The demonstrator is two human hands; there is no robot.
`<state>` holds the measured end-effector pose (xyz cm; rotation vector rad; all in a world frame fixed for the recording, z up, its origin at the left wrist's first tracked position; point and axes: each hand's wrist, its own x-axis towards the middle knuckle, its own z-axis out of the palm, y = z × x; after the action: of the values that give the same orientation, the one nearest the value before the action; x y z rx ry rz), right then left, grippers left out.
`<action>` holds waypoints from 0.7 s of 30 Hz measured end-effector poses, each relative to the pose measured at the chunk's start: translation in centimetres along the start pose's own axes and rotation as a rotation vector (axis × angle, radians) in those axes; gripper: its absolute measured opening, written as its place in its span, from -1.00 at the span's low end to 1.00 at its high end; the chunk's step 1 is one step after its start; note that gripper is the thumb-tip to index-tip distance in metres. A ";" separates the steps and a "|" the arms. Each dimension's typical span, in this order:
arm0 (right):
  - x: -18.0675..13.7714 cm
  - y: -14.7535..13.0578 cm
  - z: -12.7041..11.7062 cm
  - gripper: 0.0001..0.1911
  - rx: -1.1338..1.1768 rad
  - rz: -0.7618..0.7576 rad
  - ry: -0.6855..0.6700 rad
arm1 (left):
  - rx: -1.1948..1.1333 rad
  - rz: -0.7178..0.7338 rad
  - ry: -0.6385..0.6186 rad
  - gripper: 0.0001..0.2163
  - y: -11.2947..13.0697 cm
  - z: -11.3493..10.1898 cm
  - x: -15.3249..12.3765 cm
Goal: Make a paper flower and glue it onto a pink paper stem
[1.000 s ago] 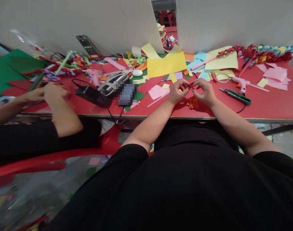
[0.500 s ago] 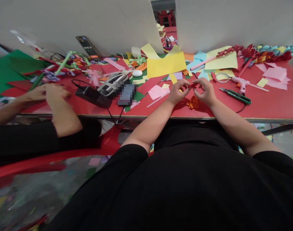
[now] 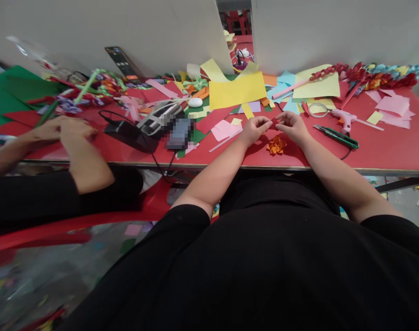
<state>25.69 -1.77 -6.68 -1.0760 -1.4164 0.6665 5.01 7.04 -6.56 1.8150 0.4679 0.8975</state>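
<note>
Between my two hands is a small piece of red paper (image 3: pixel 274 122), partly covered by the fingertips. My left hand (image 3: pixel 253 131) pinches its left side with thumb and forefinger. On its right side, my right hand (image 3: pixel 292 128) closes thumb and fingers at the edge. Just below them an orange paper flower (image 3: pixel 276 145) lies on the red table (image 3: pixel 385 149). A green utility knife (image 3: pixel 336 137) rests to the right of my right hand, with a pink glue gun (image 3: pixel 345 118) behind it.
Behind my hands lies a yellow paper sheet (image 3: pixel 237 92). A roll of tape (image 3: pixel 317 110) and pink paper squares (image 3: pixel 393 108) are at right. Left of me stand a black box (image 3: pixel 132 135) and a phone-like device (image 3: pixel 180 133). A co-worker's hands (image 3: pixel 70 129) work farther left.
My fingertips have shifted slightly on the red paper, which now shows flatter between them. The orange flower is more fully in view. The co-worker's arms have moved a little left in the view.
</note>
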 end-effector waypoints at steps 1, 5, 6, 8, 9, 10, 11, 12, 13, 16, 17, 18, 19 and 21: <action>0.0 0.0 0.0 -0.59 -0.013 -0.008 -0.003 | 0.000 -0.007 -0.006 -0.61 0.0 0.0 0.0; -0.2 -0.1 -0.1 -0.64 -0.064 -0.022 -0.011 | -0.024 -0.024 -0.021 -0.55 0.5 0.1 -0.2; -0.2 -0.1 0.0 -0.65 -0.076 -0.026 -0.010 | -0.034 -0.030 -0.027 -0.53 0.6 0.2 -0.2; -0.3 -0.1 0.1 -0.67 -0.098 -0.035 -0.006 | -0.047 -0.046 -0.043 -0.50 0.8 0.2 -0.2; -0.3 -0.1 0.1 -0.67 -0.108 -0.040 -0.006 | -0.050 -0.055 -0.051 -0.50 0.7 0.2 -0.2; -0.4 -0.2 0.2 -0.66 -0.118 -0.047 -0.010 | -0.052 -0.063 -0.055 -0.50 0.6 0.2 -0.2; -0.5 -0.4 0.2 -0.66 -0.129 -0.060 -0.022 | -0.057 -0.071 -0.055 -0.50 0.5 0.1 -0.1; -0.6 -0.5 0.2 -0.66 -0.144 -0.082 -0.041 | -0.066 -0.079 -0.052 -0.52 0.3 0.1 -0.1; -0.7 -0.7 0.2 -0.67 -0.166 -0.111 -0.066 | -0.079 -0.091 -0.048 -0.53 0.1 0.0 0.0; -0.9 -1.2 0.1 -0.73 -0.277 -0.199 -0.136 | -0.118 -0.133 -0.045 -0.60 -0.5 -0.3 0.2; -0.9 -1.3 0.0 -0.75 -0.318 -0.212 -0.144 | -0.124 -0.144 -0.047 -0.61 -0.6 -0.3 0.3; -0.9 -1.3 0.0 -0.76 -0.352 -0.215 -0.144 | -0.125 -0.154 -0.049 -0.63 -0.7 -0.4 0.3; -0.9 -1.3 -0.1 -0.78 -0.376 -0.215 -0.141 | -0.124 -0.161 -0.050 -0.63 -0.7 -0.4 0.2; -0.8 -1.1 -0.2 -0.79 -0.388 -0.221 -0.136 | -0.114 -0.168 -0.052 -0.64 -0.7 -0.4 0.2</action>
<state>25.55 -2.98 -6.01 -1.1633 -1.8018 0.3156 4.86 7.72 -7.05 1.6644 0.5180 0.7454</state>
